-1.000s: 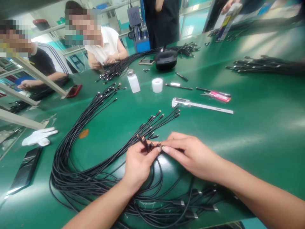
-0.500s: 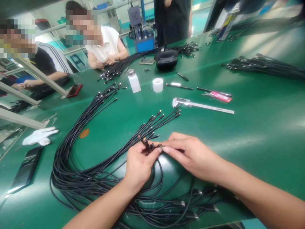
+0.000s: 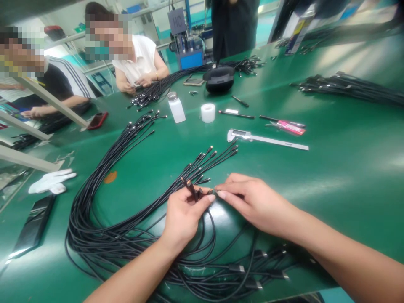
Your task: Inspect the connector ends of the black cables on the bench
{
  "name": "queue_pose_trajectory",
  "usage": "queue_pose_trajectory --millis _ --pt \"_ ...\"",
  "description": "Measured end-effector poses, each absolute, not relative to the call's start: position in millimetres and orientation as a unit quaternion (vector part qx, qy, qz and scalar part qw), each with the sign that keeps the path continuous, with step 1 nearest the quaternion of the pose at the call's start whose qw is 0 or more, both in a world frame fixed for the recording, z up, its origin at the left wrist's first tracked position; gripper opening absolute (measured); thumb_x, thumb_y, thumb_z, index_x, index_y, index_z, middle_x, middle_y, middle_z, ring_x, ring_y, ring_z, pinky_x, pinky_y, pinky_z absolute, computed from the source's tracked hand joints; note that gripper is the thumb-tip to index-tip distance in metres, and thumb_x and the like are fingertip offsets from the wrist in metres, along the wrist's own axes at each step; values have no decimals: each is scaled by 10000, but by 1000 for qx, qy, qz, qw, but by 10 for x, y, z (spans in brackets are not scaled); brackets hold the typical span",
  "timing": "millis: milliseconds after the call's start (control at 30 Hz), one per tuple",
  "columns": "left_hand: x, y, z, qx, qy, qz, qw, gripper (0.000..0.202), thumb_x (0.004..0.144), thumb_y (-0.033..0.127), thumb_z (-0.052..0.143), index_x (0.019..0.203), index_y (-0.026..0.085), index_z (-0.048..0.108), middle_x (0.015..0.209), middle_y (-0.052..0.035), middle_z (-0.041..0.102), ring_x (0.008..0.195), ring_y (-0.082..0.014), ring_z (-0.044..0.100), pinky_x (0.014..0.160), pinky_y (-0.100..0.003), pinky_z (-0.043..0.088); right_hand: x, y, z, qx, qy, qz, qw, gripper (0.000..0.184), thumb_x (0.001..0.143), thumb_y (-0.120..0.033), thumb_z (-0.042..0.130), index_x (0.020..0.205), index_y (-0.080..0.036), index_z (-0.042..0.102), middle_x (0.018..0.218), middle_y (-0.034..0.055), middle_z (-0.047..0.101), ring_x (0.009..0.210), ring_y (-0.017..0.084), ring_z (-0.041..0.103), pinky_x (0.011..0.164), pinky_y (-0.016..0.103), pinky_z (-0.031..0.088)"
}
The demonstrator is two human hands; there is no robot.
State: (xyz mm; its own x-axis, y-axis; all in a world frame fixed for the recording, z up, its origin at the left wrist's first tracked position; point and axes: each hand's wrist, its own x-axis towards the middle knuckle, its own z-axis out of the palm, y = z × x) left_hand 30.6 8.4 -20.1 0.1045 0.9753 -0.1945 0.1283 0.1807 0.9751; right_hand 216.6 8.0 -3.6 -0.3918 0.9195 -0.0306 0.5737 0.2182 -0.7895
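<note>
My left hand [image 3: 184, 212] is closed round several black cable ends [image 3: 190, 187], whose connectors stick up between thumb and fingers. At its thumb tip it pinches one small connector [image 3: 211, 192]. Close to the right of that connector, my right hand [image 3: 244, 195] has thumb and forefinger pressed together; whatever is between them is too small to make out. Beneath my wrists lies a large curved bundle of black cables [image 3: 78, 210]. Its slim connectors [image 3: 211, 149] fan out beyond my left hand, and broader plugs [image 3: 236, 268] lie below my right forearm.
A digital caliper [image 3: 268, 139], a tape roll [image 3: 208, 112], a white bottle [image 3: 176, 108] and a black case [image 3: 220, 80] stand or lie ahead. At left are a white glove [image 3: 52, 181] and a black phone [image 3: 35, 223]. Co-workers [image 3: 135, 63] sit across the green table [image 3: 331, 189].
My right fingertips have drawn slightly away from the connector in my left hand. The left hand keeps its hold, and the view has shifted a little.
</note>
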Motion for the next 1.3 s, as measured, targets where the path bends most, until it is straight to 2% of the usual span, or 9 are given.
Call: queue_pose_trajectory --millis 300,700,1033,1133,1233,1300 --pt "314 90 -249 449 528 383 611 268 707 286 783 885 114 681 714 -24 697 621 -104 658 642 -212 555 2186 84 8 -485 -741 392 247 295 973 -282 452 876 -228 725 900 2 678 838 104 587 790 245 443" --pt "307 85 -223 478 516 367 608 225 732 288 764 876 124 711 754 -35 703 660 -94 646 677 -204 540 2179 82 8 -482 -742 404 235 323 975 -300 441 798 -203 693 868 1 664 821 102 574 767 245 427" --pt "310 85 -212 480 516 364 610 243 740 286 752 892 111 683 745 -34 688 666 -102 645 690 -219 538 2193 107 21 -490 -737 393 248 317 977 -304 435 828 -219 702 916 -3 682 864 106 589 801 243 434" --pt "312 81 -218 466 516 371 615 278 721 291 767 907 114 660 763 -27 677 659 -109 652 685 -235 544 2197 104 26 -510 -729 378 256 271 969 -312 449 890 -223 692 934 -1 675 872 109 596 813 244 440" --pt "308 83 -233 452 514 378 624 300 686 277 795 897 127 644 782 -7 659 665 -97 642 686 -226 541 2202 92 25 -535 -711 372 264 198 960 -313 460 959 -207 627 887 -4 659 798 104 589 744 235 445" --pt "304 90 -241 444 517 380 625 318 649 249 821 882 133 638 800 5 649 678 -82 629 688 -207 535 2209 85 17 -543 -709 366 263 190 968 -314 437 936 -195 582 825 -5 640 736 104 570 689 232 438"
